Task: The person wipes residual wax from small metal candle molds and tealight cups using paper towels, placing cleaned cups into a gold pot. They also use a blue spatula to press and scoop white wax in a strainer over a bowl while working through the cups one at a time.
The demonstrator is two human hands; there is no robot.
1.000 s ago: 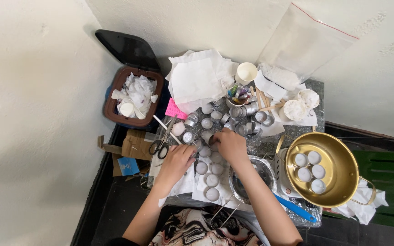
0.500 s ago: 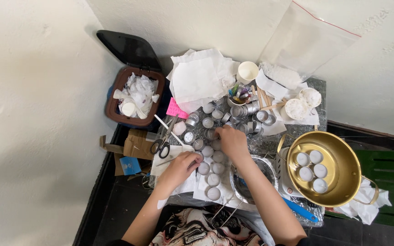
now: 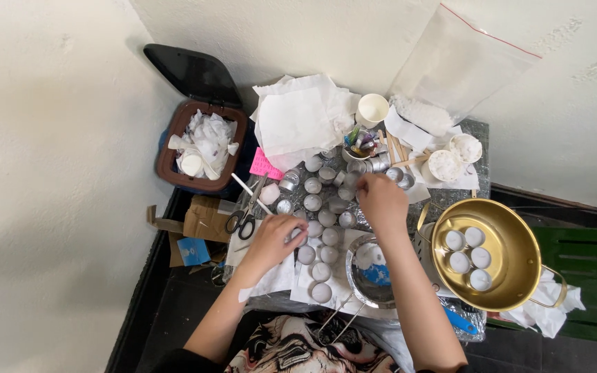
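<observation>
Your left hand (image 3: 274, 238) sat near the front-left part of the desk (image 3: 475, 131), fingers curled round one of the little tealight cups (image 3: 302, 237), pinching it at the rim, probably so the white filling wasn't touched. Your right hand (image 3: 381, 200) was further in toward the middle, knuckles up over the cluster of metal cups (image 3: 326, 200); whether it gripped one I couldn't tell, the fingers were hidden underneath.

The cups stood in loose rows on white paper, likely to catch drips. The brass pot (image 3: 502, 255) hung off the front-right corner with four filled cups inside, kept apart from the rest. Scissors (image 3: 243, 221) lay at the left edge by your left hand. The waste bin (image 3: 198, 148) stood off the left side on the floor, stuffed with tissue. The plastic bag (image 3: 461, 65) leaned on the wall at the back.
</observation>
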